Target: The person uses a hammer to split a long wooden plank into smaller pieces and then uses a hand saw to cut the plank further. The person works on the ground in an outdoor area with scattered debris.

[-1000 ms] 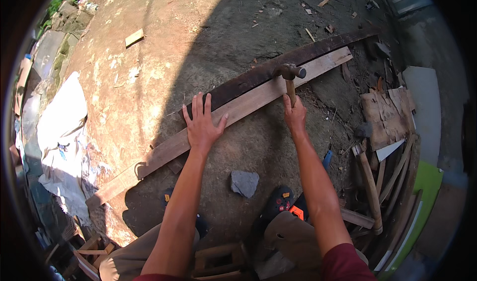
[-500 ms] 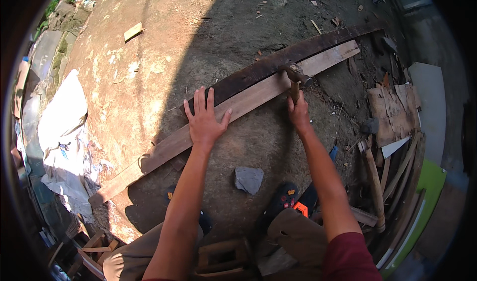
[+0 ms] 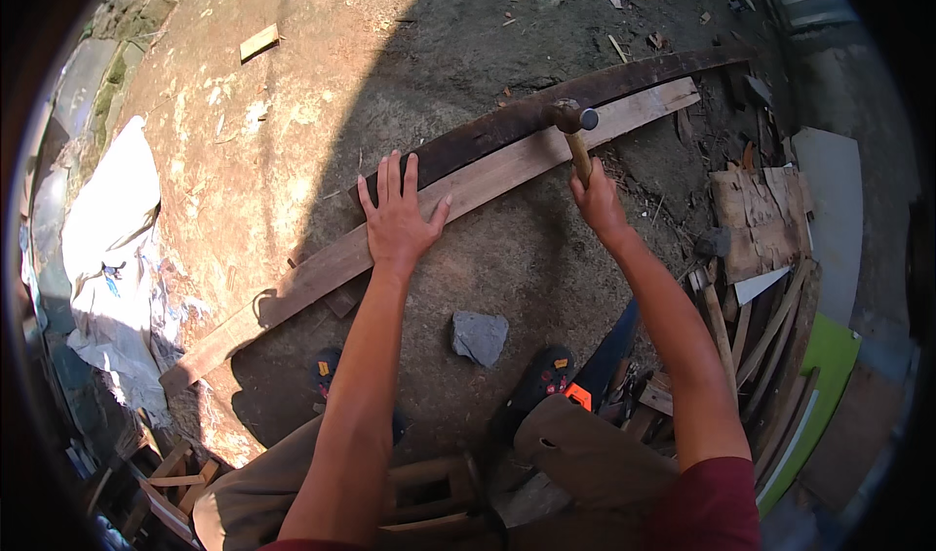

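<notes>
A stone lies at six o'clock, white sack at nine, left hand splayed on planks, right hand clenching a hammer.

We see a hammer with a metal head and worn wooden handle, a matt wooden plank, a dark, rough wooden beam and a rough, matt stone

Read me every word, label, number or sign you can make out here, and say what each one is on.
No text can be read in this view.
White sack: small blue marks, too blurred to tell if they are print.
Shoe charms: too small to tell if they bear letters.
Hammer, pale board, dark board: no lettering that I can see.
</notes>
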Motion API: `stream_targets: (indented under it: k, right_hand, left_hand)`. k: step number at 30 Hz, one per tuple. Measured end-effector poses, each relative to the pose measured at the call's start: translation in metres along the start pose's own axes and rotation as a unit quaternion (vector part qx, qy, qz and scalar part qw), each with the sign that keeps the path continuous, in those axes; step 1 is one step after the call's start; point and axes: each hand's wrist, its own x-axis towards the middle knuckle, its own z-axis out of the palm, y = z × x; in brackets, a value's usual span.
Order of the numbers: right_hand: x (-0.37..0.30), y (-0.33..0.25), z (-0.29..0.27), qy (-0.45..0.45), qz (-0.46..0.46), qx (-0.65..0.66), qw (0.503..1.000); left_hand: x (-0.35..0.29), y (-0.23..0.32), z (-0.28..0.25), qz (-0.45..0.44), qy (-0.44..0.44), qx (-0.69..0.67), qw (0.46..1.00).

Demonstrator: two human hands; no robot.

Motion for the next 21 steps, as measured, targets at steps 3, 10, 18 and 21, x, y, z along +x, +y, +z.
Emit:
stream_targets:
  k: [3, 10, 18, 21]
  right_hand:
    - [0.005, 0.005, -0.023, -0.002, -0.048, -0.064, 0.997]
    - [0.016, -0.018, -0.031, -0.069, -0.017, 0.015, 0.997]
    - [0.006, 0.067, 0.07, 0.01, 0.056, 0.455, 0.889]
    - [-0.015, 0.005, 0.071, 0.079, 0.047, 0.226, 0.97]
  left_hand:
    - [0.002, 0.007, 0.0, 0.003, -0.001, -0.004, 1.0]
    - [0.003, -0.002, -0.002, -0.007, 0.009, 0.008, 1.0]
    - [0.005, 0.014, 0.001, 0.007, -0.01, -0.015, 1.0]
    - [-0.009, -0.002, -0.004, -0.007, -0.01, 0.006, 1.0]
